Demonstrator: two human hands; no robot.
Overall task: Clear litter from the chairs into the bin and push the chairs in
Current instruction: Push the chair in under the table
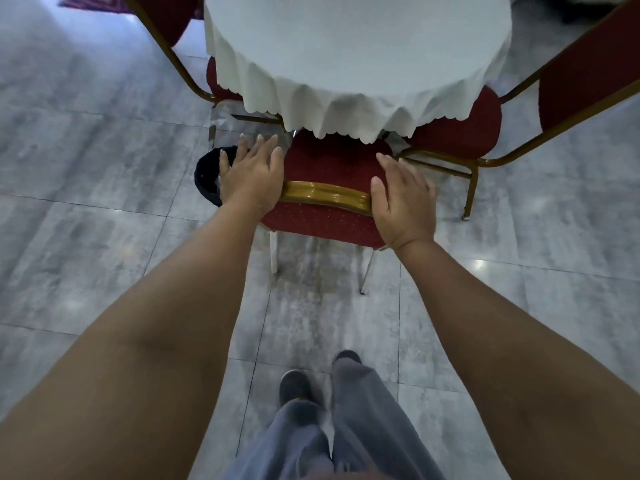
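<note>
At six o'clock, two grey trouser legs and two dark shoes stand on the grey marble tile floor. Ahead, two hands rest flat with fingers spread, gripping nothing: left hand and right hand on the gold-trimmed top rail of one red padded chair. One black round bin sits at nine o'clock of it. Three more red chairs ring the white-clothed round bench at twelve.

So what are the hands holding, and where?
Both hands, left and right, rest open on the red chair's gold top rail, one at each end.
</note>
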